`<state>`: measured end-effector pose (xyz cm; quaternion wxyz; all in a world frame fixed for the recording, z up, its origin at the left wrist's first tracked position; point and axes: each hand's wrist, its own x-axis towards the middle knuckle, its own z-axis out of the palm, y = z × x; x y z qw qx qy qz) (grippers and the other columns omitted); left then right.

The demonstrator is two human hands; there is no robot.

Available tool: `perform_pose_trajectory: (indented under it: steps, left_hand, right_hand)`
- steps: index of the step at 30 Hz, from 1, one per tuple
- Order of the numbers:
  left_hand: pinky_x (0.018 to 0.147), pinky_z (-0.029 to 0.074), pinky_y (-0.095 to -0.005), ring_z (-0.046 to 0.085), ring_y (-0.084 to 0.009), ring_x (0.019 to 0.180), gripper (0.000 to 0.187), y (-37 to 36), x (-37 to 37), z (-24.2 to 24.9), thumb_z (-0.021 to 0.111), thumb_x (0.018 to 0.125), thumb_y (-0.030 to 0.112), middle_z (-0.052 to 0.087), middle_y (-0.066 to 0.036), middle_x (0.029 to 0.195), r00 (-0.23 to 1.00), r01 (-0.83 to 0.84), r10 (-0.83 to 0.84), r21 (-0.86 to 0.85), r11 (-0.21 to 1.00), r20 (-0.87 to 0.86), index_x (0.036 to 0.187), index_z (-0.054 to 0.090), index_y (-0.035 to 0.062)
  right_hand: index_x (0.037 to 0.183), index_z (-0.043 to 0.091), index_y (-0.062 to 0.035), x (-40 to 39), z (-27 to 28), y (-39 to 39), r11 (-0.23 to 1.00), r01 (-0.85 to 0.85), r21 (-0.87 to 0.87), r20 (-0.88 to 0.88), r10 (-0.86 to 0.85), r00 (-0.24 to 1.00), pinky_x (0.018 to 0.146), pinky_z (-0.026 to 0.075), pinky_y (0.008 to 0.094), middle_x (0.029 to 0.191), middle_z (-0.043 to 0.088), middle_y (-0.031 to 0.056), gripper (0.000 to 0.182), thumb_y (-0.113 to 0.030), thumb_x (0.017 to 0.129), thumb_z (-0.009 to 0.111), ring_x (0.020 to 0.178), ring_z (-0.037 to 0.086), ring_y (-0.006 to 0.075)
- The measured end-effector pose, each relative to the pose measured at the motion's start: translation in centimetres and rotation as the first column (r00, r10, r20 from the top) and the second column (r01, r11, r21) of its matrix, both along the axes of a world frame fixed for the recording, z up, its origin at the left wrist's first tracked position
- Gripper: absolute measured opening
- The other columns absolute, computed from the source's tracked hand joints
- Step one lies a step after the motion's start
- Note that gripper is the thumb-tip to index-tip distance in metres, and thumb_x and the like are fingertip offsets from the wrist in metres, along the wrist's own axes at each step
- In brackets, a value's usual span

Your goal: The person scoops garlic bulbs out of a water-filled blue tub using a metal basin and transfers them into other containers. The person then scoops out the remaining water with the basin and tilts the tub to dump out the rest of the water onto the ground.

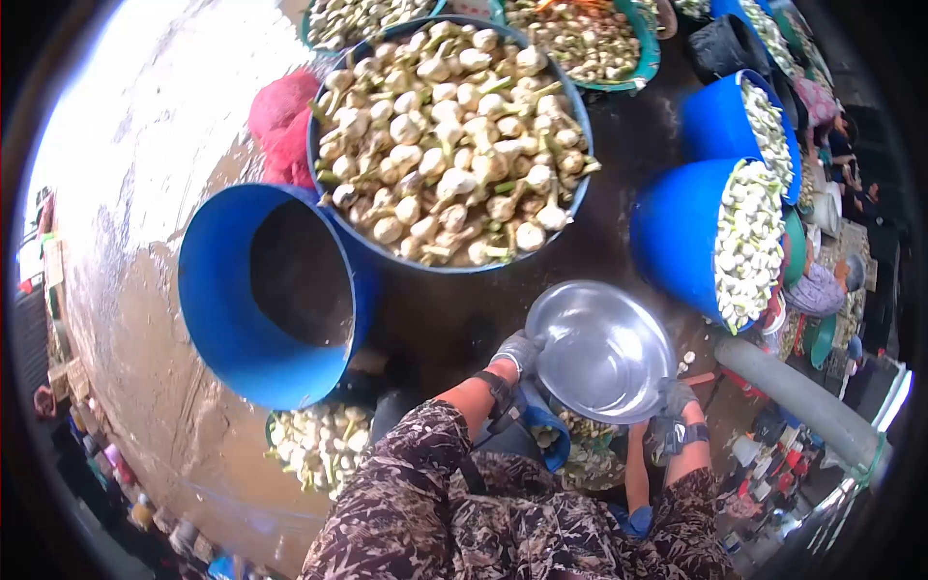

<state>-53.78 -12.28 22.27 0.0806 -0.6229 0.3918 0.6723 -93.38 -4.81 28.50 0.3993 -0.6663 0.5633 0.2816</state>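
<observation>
A shiny metal basin (601, 350) is held between my two gloved hands, and nothing shows inside it. My left hand (520, 354) grips the rim on its left side. On the lower right of the rim, my right hand (677, 398) is closed in the same way. Just ahead of the basin stands a large blue tub (311, 145) heaped with garlic bulbs (449, 145) that have short green stems. To its left is an open blue barrel (217, 290), with a dark inside and no garlic visible in it.
Blue barrels (672, 227) full of pale garlic stand on the right, near a grey pole (802, 391). A red mesh sack (280, 116) lies by the tub. Another person's bare forearm (635, 474) shows below the basin. The floor (145, 251) looks wet.
</observation>
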Motion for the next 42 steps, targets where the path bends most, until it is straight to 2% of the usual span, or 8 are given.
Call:
perform_pose_trajectory:
  steps: [2,4,10,15,24,30,36,42]
  left_hand:
    - [0.081,0.045,-0.0299,0.058,-0.021,0.088,0.043,1.4,3.1,4.2,0.047,0.093,0.037,0.062,-0.012,0.101,0.82,-0.478,0.488,0.113,0.871,-0.297,0.121,0.05,0.0059]
    - [0.061,0.043,-0.0216,0.049,-0.0067,0.064,0.032,3.4,7.1,5.3,0.05,0.093,0.025,0.059,0.0,0.081,0.529,-0.768,0.762,0.172,0.617,-0.374,0.12,0.05,0.0082]
    - [0.084,0.043,-0.0354,0.054,-0.0242,0.091,0.03,12.6,26.5,3.1,0.055,0.089,0.024,0.058,-0.016,0.1,0.308,-0.727,0.927,-0.576,0.373,0.212,0.105,0.052,-0.001]
    - [0.092,0.04,-0.0356,0.051,-0.0282,0.105,0.051,19.5,36.0,1.5,0.062,0.082,0.024,0.051,-0.023,0.115,-0.047,-0.762,0.965,-0.635,0.132,0.257,0.12,0.042,-0.004]
    - [0.11,0.017,-0.0423,0.026,-0.0329,0.13,0.078,20.9,41.3,0.4,0.068,0.073,0.036,0.034,-0.019,0.136,0.069,-0.415,0.744,-0.659,0.627,0.664,0.133,0.032,0.001]
    - [0.109,0.014,-0.0484,0.029,-0.0341,0.128,0.081,16.4,39.3,2.8,0.068,0.069,0.044,0.039,-0.018,0.132,0.808,0.006,0.347,-0.594,0.804,0.477,0.131,0.037,0.0013]
    - [0.085,0.044,-0.0428,0.056,-0.0333,0.097,0.056,10.0,33.7,-5.0,0.058,0.079,0.033,0.055,-0.018,0.111,0.928,0.189,-0.08,-0.272,0.944,0.365,0.124,0.045,0.0026]
    - [0.077,0.047,-0.0424,0.06,-0.0342,0.088,0.043,7.9,31.7,-4.4,0.056,0.08,0.024,0.06,-0.017,0.103,0.939,0.035,0.067,-0.287,0.957,0.337,0.118,0.052,0.0043]
  right_hand:
    - [0.097,0.062,-0.0012,-1.9,-0.9,3.1,0.62,0.775,0.125,0.037,-0.783,0.621,0.074,0.048,0.0354,0.089,0.065,0.0104,0.022,-0.017,0.084,0.054,0.081,0.061,0.0202]
    - [0.101,0.06,-0.0009,0.7,2.0,1.6,0.735,0.678,-0.003,0.264,-0.653,0.71,0.079,0.048,0.0366,0.096,0.064,0.0103,0.023,-0.014,0.083,0.055,0.09,0.061,0.0226]
    - [0.104,0.057,-0.0029,19.4,6.2,-13.4,-0.103,0.811,0.575,0.4,-0.83,-0.389,0.075,0.052,0.0367,0.101,0.062,0.011,0.03,-0.018,0.079,0.064,0.083,0.061,0.0232]
    - [0.114,0.052,-0.0039,31.2,7.0,-14.2,0.096,0.697,0.711,0.358,-0.902,-0.241,0.061,0.053,0.0331,0.108,0.061,0.0124,0.032,-0.02,0.087,0.056,0.071,0.061,0.0188]
    - [0.103,0.054,-0.005,51.8,-1.2,-9.8,0.271,0.648,0.712,0.023,-0.931,0.364,0.055,0.053,0.0361,0.093,0.063,0.0124,0.041,-0.043,0.089,0.052,0.071,0.063,0.0234]
    - [0.068,0.055,-0.0103,58.7,-5.9,-12.9,0.389,0.752,0.532,0.167,-0.919,0.357,0.043,0.049,0.0288,0.063,0.06,0.0059,0.06,-0.068,0.08,0.044,0.048,0.057,0.0168]
    - [0.079,0.06,-0.0062,58.2,-13.3,-13.4,0.281,0.774,0.567,0.232,-0.956,0.177,0.054,0.053,0.0338,0.069,0.062,0.0091,0.056,-0.056,0.09,0.037,0.058,0.06,0.0195]
    - [0.114,0.055,-0.0007,59.8,-20.4,-17.7,0.988,0.156,0.022,0.364,-0.153,0.919,0.078,0.047,0.0347,0.104,0.062,0.0107,0.032,-0.013,0.085,0.058,0.088,0.057,0.0198]
